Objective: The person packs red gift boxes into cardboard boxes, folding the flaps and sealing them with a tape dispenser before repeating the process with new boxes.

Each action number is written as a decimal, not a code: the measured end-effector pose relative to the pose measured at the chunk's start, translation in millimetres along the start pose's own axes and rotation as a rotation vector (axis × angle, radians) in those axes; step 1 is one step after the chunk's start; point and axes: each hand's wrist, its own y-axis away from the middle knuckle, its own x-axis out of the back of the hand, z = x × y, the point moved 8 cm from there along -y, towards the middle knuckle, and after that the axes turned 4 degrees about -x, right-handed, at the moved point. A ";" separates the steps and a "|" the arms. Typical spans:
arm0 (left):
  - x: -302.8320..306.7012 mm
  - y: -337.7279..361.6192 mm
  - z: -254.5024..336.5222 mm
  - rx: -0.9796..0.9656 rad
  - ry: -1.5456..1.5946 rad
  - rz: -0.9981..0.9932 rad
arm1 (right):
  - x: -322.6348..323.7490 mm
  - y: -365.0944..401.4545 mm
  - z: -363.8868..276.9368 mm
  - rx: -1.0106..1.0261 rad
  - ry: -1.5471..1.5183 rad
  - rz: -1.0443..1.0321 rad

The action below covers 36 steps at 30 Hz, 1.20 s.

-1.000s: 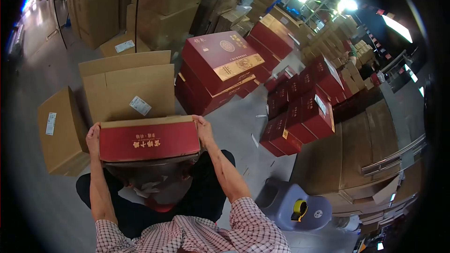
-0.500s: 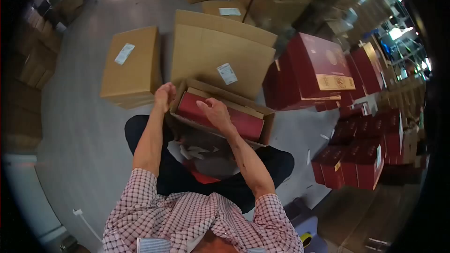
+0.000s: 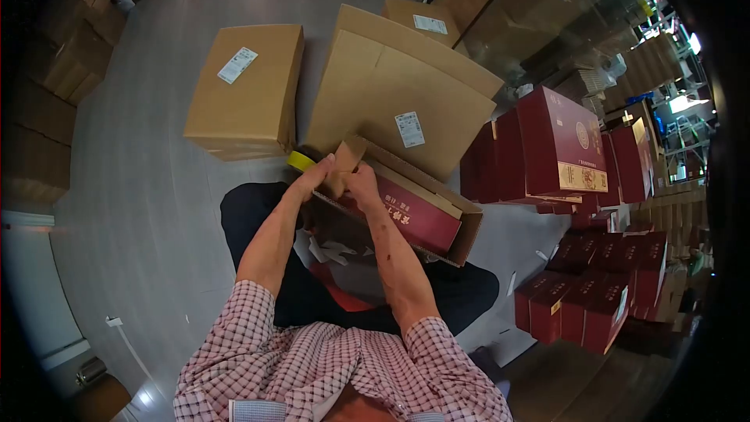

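Note:
An open cardboard carton [image 3: 457,230] rests on my lap with a red gift box [image 3: 414,215] inside it. My left hand [image 3: 314,173] and my right hand [image 3: 361,184] meet at the carton's left end, both gripping its short end flap [image 3: 344,162]. A yellow tape roll [image 3: 300,161] shows just behind my left hand. The carton's long flaps stand open.
A sealed brown carton [image 3: 250,90] lies on the floor at upper left. A large cardboard box [image 3: 406,86] stands behind my carton. Stacks of red gift boxes [image 3: 558,148] fill the right side, with more [image 3: 594,289] lower right. Crumpled paper [image 3: 328,250] lies between my legs.
The red box went from held in front of me down into the carton. My view swung left and down. Both hands moved to the carton's left end flap.

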 end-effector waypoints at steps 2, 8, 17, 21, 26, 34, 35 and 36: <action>-17.6 23.4 36.2 -0.139 -0.168 0.014 | 22.1 18.9 -32.4 0.062 0.589 0.156; -1.0 -33.2 -19.6 -0.071 -0.160 -0.218 | 45.2 3.9 6.6 -0.040 0.926 0.335; 21.2 -49.1 -27.1 -0.155 -0.278 -0.179 | 272.9 242.4 -120.7 0.082 0.886 1.311; 2.1 -28.2 4.0 -0.112 -0.325 -0.142 | 326.5 207.4 -16.0 -0.347 0.874 0.828; 40.8 -81.6 -34.6 -0.188 -0.473 -0.202 | 281.5 174.6 4.0 -0.382 0.916 0.603; 18.6 -51.1 -12.3 -0.138 -0.421 -0.187 | 264.5 135.5 44.2 -0.233 1.180 0.502; 11.8 -48.4 -11.4 -0.135 -0.417 -0.209 | 259.0 135.2 45.4 -0.134 1.200 0.488; 6.4 -36.9 -6.2 -0.125 -0.422 -0.212 | 257.4 146.9 32.8 -0.138 1.143 0.401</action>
